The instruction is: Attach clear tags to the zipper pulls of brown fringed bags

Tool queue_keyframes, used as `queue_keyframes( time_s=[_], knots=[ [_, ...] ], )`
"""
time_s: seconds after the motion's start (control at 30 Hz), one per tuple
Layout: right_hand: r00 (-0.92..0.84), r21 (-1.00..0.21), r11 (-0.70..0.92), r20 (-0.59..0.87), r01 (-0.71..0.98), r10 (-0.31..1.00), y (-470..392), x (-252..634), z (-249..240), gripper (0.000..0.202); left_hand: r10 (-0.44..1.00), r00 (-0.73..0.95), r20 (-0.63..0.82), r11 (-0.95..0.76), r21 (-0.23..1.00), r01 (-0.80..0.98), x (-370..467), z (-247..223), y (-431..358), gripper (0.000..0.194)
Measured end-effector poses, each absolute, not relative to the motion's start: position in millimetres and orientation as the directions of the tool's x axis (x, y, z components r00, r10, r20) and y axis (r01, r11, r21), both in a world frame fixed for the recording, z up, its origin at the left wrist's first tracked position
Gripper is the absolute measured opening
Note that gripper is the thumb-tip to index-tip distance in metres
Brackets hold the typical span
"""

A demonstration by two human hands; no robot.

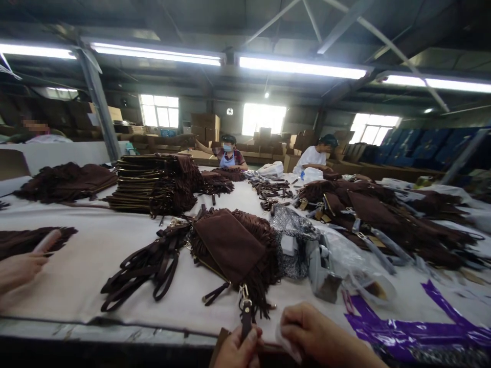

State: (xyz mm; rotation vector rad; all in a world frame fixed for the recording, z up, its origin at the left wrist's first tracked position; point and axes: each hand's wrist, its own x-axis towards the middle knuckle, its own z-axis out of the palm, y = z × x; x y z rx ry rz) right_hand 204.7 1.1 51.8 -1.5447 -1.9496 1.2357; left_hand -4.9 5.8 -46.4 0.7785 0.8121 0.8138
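My left hand (pixel 240 350), at the bottom edge of the head view, is closed with thumb and fingers round a dark brown strap (pixel 246 319). A gold-coloured clasp (pixel 244 295) sits at the strap's upper end, against the fringe of a brown fringed bag (pixel 230 245) lying on the table. To the right, my right hand (pixel 312 329) is closed on a thin whitish, see-through piece of wrapping (pixel 287 345). The hands are a little apart. Left of the bag lies a bundle of dark wrist straps (pixel 143 271).
A grey tape dispenser (pixel 324 273) stands beside patterned wrapping (pixel 287 230). Shiny purple plastic (pixel 406 327) lies at right. Bags are stacked (pixel 153 184) behind and heaped (pixel 376 209) at right. A co-worker's hand (pixel 23 271) works at far left; people sit across the table.
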Motion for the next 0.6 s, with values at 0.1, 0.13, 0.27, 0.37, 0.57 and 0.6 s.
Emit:
queue_keyframes(
  time_s=[0.1,0.13,0.27,0.37,0.57,0.6],
  knots=[
    [-0.442,-0.888,-0.022,-0.251,0.46,0.861,-12,186,61,0.018,0.804,0.529,-0.271,0.49,0.807,-0.331,-1,-32,-2,0.066],
    [-0.421,-0.894,-0.018,-0.229,0.447,0.878,-9,183,62,0.019,0.79,0.551,-0.268,0.503,0.798,-0.332,0,-27,-5,0.063],
    [-0.27,-0.92,-0.063,-0.178,0.387,0.946,11,175,49,0.02,0.822,0.486,-0.298,0.493,0.799,-0.344,-2,-15,-17,0.043],
    [-0.166,-0.971,-0.169,-0.197,0.169,0.966,12,172,29,0.03,0.852,0.404,-0.334,0.478,0.81,-0.339,-5,-13,-22,0.041],
    [-0.2,-0.893,-0.411,-0.375,-0.183,0.905,-20,164,-4,0.048,0.862,0.345,-0.37,0.488,0.791,-0.37,-2,-17,-23,0.042],
    [-0.175,-0.908,-0.385,-0.358,-0.164,0.917,-23,162,-5,0.047,0.861,0.342,-0.376,0.491,0.791,-0.365,0,-18,-24,0.042]
  ],
)
